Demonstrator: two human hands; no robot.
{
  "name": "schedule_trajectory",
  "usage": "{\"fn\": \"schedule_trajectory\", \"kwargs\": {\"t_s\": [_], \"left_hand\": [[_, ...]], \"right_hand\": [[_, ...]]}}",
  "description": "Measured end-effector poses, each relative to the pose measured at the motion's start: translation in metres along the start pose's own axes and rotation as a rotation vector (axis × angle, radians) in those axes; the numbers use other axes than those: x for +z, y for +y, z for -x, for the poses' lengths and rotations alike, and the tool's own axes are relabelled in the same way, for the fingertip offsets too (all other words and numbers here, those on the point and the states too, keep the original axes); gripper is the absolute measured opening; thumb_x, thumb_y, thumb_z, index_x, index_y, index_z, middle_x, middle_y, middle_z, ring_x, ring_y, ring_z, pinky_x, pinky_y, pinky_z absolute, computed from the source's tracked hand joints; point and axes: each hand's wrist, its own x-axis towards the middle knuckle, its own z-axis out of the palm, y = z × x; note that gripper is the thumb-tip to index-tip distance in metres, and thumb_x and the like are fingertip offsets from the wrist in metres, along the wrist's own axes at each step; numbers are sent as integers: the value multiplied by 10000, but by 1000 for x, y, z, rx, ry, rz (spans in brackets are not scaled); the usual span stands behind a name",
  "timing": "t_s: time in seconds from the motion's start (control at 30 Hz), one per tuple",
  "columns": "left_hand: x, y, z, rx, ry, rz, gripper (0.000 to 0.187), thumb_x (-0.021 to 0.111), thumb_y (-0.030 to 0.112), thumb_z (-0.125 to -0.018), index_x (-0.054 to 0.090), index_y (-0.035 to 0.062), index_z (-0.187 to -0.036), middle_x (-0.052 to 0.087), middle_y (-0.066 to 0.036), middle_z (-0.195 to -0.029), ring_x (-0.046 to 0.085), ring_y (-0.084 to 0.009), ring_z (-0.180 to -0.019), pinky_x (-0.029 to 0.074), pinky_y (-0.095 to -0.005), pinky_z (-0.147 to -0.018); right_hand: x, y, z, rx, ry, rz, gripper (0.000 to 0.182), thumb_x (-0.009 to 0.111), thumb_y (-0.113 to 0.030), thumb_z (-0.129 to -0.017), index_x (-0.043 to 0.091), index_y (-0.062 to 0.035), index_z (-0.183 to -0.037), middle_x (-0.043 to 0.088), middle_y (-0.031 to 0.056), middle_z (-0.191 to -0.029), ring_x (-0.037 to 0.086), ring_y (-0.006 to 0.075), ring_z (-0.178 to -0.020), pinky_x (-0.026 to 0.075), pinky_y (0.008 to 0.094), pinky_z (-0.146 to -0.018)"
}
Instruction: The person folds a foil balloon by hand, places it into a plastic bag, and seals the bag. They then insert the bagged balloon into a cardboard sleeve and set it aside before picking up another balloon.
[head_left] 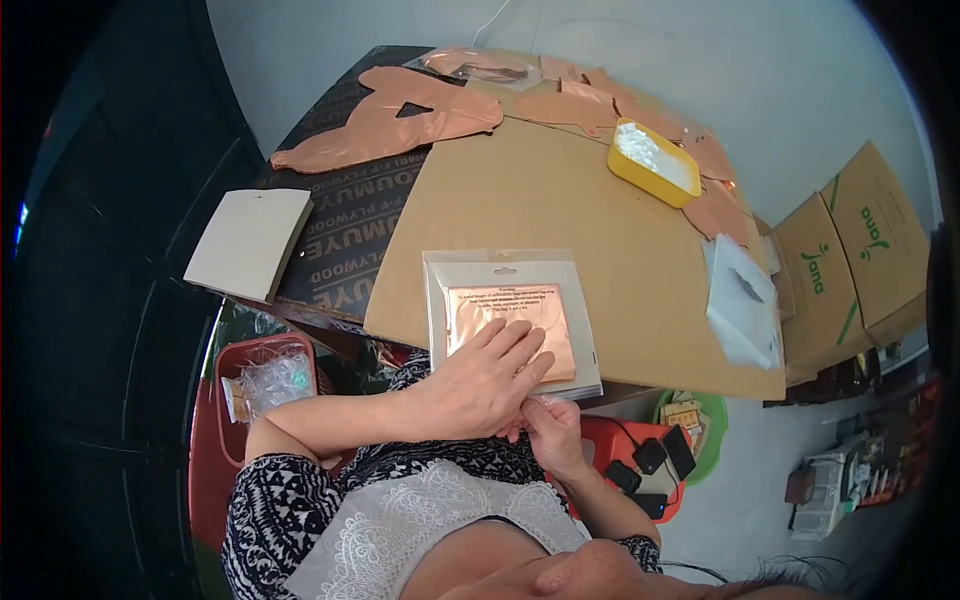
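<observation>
My left hand point(490, 380) lies flat with its fingers slightly apart on a clear plastic bag point(437, 300). Inside the bag is a copper-coloured flat piece point(555, 330) over a pale grey card, and printed warning text runs across the top. More flat layers show beneath at the lower right corner. At the lower edge of the bag, below the left hand, my right hand point(553, 432) is closed in a pinch. What sits between its fingertips is too small and too hidden to make out.
Copper-coloured cut-outs point(440, 110) lie at the back. A yellow tub point(655, 185) holds white pieces. Clear bags point(740, 310) lie at right, beside cardboard boxes point(850, 250). Grey cards point(245, 240) are stacked left. A red bin point(225, 400) and green basin point(715, 430) stand below.
</observation>
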Motion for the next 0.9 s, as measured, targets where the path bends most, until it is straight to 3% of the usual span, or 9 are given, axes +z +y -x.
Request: {"fn": "schedule_trajectory", "kwargs": {"t_s": [0.1, 0.2, 0.3, 0.4, 0.77, 0.87, 0.9], "left_hand": [[2, 2, 1, -14, 16, 0, 614, 708, 178, -683, 482, -46, -1209, 508, -244, -1227, 489, -408, -1161, 404, -495, -998], [6, 1, 2, 0, 9, -31, 785, 790, 280, -548, 516, -100, -1178, 519, -281, -1226, 482, -425, -1188, 385, -494, -1019], [8, 3, 3, -24, 22, -7, 776, 780, 269, -564, 504, -102, -1187, 516, -287, -1228, 478, -428, -1191, 389, -494, -1011], [8, 7, 2, -71, 33, 4, 656, 730, 209, -647, 489, -45, -1201, 507, -245, -1237, 481, -410, -1186, 413, -481, -998], [15, 17, -8, -73, 44, 20, 658, 731, 170, -653, 476, -45, -1220, 498, -235, -1236, 473, -415, -1179, 410, -484, -1003], [21, 15, -14, -50, 36, -37, 625, 735, 164, -672, 485, -37, -1208, 496, -221, -1222, 472, -407, -1172, 404, -486, -1007], [25, 13, -15, -37, 40, -55, 624, 740, 170, -672, 488, -36, -1204, 496, -219, -1220, 470, -406, -1173, 403, -487, -1007]], "right_hand": [[3, -2, 0, -5, 23, 23, 300, 465, -132, -1007, 666, 74, -921, 701, 163, -826, 674, 208, -681, 490, 274, -582], [4, -2, 1, -11, 35, 39, 309, 482, -147, -1006, 665, 78, -901, 700, 174, -811, 679, 226, -664, 486, 284, -567], [4, -5, 3, -4, 29, 60, 307, 483, -145, -1004, 664, 79, -897, 698, 169, -804, 675, 224, -655, 483, 282, -558], [2, -5, 6, 1, 24, 81, 302, 477, -132, -1002, 665, 78, -893, 695, 164, -794, 669, 221, -643, 479, 278, -549], [-4, -1, 19, -38, 1, 212, 277, 441, -117, -1006, 652, 19, -889, 699, 107, -786, 624, 113, -665, 468, 238, -566], [9, -10, 18, -69, 15, 215, 261, 466, -105, -999, 641, 42, -874, 668, 117, -726, 627, 148, -638, 481, 257, -581], [8, -11, 19, -49, -7, 252, 269, 452, -103, -999, 645, 45, -886, 694, 134, -774, 636, 149, -652, 484, 257, -584]]}}
